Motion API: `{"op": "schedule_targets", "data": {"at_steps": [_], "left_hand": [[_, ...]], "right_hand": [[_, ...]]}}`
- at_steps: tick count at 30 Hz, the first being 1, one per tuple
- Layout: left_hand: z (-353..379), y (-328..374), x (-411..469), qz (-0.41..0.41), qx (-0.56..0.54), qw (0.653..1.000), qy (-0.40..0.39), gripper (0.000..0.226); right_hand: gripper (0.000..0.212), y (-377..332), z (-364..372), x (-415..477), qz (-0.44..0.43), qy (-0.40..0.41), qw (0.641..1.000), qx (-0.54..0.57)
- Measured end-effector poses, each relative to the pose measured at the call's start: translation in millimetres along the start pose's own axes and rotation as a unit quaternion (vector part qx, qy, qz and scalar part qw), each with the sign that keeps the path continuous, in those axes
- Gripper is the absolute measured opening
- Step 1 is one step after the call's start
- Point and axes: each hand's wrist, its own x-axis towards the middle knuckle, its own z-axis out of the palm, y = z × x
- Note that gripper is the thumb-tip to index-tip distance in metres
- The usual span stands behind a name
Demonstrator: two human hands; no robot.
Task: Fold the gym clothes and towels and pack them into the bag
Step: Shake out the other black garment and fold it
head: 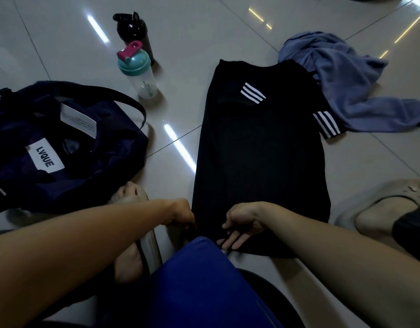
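My left hand (183,215) curled round the near left corner of the black T-shirt (258,150). My right hand (242,224) lay straight-fingered on its hem just beside. The shirt was spread on the tiled floor (180,31) mid-frame. A crumpled blue-grey cloth (341,76) touched its sleeve at upper right. The open navy bag (123,147) sat at left, with a teal-lidded shaker bottle (139,72) and a black bottle (133,31) above it.

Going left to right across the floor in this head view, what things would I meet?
Bag → shaker bottle → black shirt → blue cloth.
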Motion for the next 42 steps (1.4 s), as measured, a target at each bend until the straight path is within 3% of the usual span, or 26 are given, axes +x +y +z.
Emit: {"op": "schedule_targets", "data": {"at_steps": [4,8,11,14,18,24,27,31,35,37,42], "left_hand": [[-9,-9,-2,-0.022,0.036,0.996,-0.073,0.014],[-21,-6,0,-0.037,0.061,0.995,-0.068,0.017],[-39,9,1,-0.004,0.052,0.999,0.009,0.029],[-61,28,3,0.049,0.027,0.994,0.09,0.028],[-88,54,14,0.103,0.095,0.977,0.162,0.02],[-117,85,35,0.147,0.23,0.927,0.258,0.015],[-132,93,43,0.153,0.201,0.945,0.209,0.024],[-154,98,50,0.165,0.146,0.967,0.126,0.026],[-178,105,69,0.178,0.066,0.96,0.206,0.011],[-185,115,73,0.194,0.048,0.949,0.242,0.007],[-194,136,82,0.185,0.031,0.95,0.249,0.011]], "right_hand": [[0.035,0,-4,0,0.011,0.019,0.997,-0.077],[0.031,-20,-19,-6,-0.021,0.074,0.993,-0.09],[0.029,-35,-31,-10,-0.054,0.132,0.985,-0.097],[0.031,-52,-40,-11,-0.076,0.183,0.977,-0.082],[0.039,-77,-54,0,-0.127,0.258,0.958,-0.022],[0.031,-113,-76,14,-0.201,0.345,0.913,0.077],[0.031,-135,-84,24,-0.229,0.36,0.902,0.055],[0.02,-149,-95,30,-0.206,0.363,0.908,-0.033],[0.01,-140,-111,18,-0.191,0.389,0.9,-0.041],[0.02,-145,-125,11,-0.199,0.411,0.889,-0.003],[0.026,-180,-191,-9,-0.251,0.439,0.824,0.254]]}}
